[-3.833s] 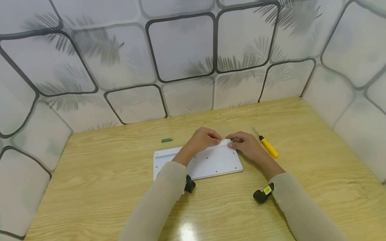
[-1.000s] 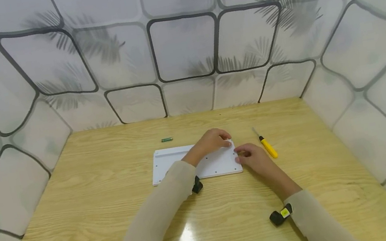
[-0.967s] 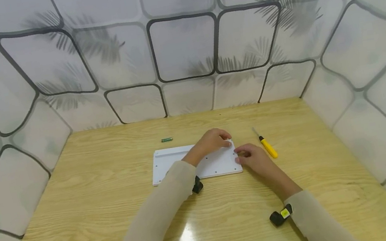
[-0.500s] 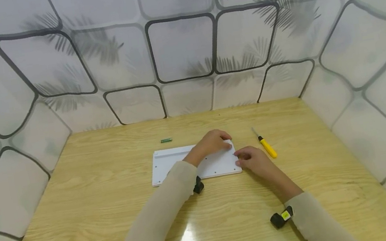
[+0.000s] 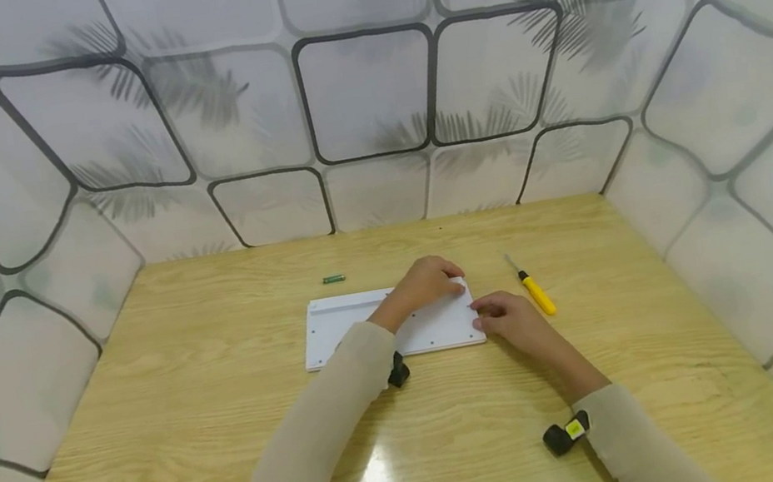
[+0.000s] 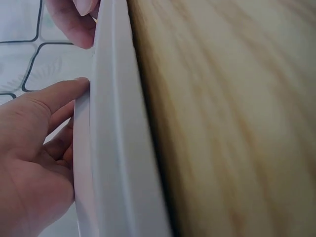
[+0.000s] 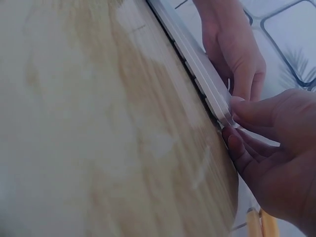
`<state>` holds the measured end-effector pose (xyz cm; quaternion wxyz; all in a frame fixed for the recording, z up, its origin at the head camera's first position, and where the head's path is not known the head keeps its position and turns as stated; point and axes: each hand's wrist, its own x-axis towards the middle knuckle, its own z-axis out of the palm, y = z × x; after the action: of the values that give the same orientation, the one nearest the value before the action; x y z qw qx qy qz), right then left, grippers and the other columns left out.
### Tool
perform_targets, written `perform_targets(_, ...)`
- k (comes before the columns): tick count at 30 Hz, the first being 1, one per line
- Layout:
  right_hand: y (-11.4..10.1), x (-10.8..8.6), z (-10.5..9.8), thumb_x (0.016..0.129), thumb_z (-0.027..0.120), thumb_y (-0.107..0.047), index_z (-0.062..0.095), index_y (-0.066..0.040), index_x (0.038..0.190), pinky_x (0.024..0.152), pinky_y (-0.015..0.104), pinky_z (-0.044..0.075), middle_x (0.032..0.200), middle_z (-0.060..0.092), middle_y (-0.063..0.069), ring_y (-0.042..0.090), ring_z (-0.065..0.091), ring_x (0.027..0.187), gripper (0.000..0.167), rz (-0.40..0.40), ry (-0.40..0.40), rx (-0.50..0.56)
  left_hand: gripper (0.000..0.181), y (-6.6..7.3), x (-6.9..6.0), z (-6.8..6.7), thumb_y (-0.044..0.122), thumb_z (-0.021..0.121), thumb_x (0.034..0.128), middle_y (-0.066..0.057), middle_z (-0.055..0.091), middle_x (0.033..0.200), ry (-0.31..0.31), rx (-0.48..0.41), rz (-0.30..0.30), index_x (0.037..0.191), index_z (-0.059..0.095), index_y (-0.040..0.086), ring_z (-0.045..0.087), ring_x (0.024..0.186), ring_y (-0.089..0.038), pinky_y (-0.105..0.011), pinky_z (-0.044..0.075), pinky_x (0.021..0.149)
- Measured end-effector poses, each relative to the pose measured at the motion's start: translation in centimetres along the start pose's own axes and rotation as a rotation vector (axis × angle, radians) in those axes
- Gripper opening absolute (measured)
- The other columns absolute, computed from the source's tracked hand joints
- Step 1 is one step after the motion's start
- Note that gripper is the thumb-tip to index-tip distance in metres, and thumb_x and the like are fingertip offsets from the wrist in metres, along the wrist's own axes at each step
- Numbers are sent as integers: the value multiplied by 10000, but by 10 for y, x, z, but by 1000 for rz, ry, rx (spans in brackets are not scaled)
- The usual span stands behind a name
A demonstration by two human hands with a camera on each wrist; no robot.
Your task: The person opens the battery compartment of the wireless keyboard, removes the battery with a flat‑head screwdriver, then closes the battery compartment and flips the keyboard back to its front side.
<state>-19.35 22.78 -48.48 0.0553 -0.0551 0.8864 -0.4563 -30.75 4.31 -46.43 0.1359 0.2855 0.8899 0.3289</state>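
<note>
A white keyboard (image 5: 351,332) lies underside up on the table, small screws dotting its back and a raised ridge along its far edge. Row ends of its keys show beneath it in the right wrist view. My left hand (image 5: 427,281) reaches across and grips the far right corner, thumb on the near side of the ridge and fingers at the far edge. With thumb and fingers, my right hand (image 5: 508,316) pinches the keyboard's right edge. In the left wrist view the keyboard's edge (image 6: 116,123) hides part of the left fingers.
Behind the keyboard lies a small green battery (image 5: 333,279). A screwdriver (image 5: 537,293) with a yellow handle rests to the right of my right hand. The wooden table (image 5: 183,442) meets patterned walls (image 5: 363,93) at its back and sides.
Since the earliest frame, my left hand has slid right along the ridge to the corner. My right hand has come nearer me, down the right edge. Over the last second both hardly move.
</note>
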Motion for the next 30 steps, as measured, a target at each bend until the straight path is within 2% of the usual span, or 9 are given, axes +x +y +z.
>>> perform_targets(7,1,-1,-4,978,673,-243,669,-79,1289,938,359,507,1220,691,136,231,637,1063,352,22,-18,51,330,-5,2,-1,256,730,942,-40,717,1243,40,-16,36,1236,724,106,638,1169,-196,-325,514,985)
perform_targets(10,4,1,-6,987,663,-256,654,-90,1309,918,333,524,1268,670,138,227,635,1057,363,21,-27,95,339,-6,3,-4,261,730,942,-40,712,1253,58,-47,41,1246,721,112,633,1183,-199,-338,514,989)
perform_targets(14,3,3,-8,995,642,-274,642,-110,1330,923,325,521,1331,637,134,234,625,1070,372,59,-24,164,344,-3,0,-9,266,719,949,-39,697,1281,89,-99,40,1262,716,123,626,1191,-199,-359,523,974)
perform_targets(19,-9,0,-12,1012,613,-225,585,-64,1383,929,238,530,1383,585,115,149,596,1130,405,94,-17,359,343,3,-5,-19,281,716,950,-17,690,1273,141,-146,37,1262,718,138,617,1074,-158,-319,523,866)
perform_targets(25,-22,-1,-18,1020,603,-141,502,44,1421,929,210,539,1258,619,-7,62,634,1081,453,66,-16,667,363,8,-6,-31,302,714,944,20,680,1232,190,-201,54,1276,712,157,563,922,-150,-264,476,705)
perform_targets(30,-36,-1,-26,1018,599,-117,555,31,1368,924,233,551,1204,643,-35,89,672,1049,382,-3,-20,780,358,13,-8,-40,328,728,932,26,680,1164,253,-285,57,1262,721,189,554,824,-148,-269,470,633)
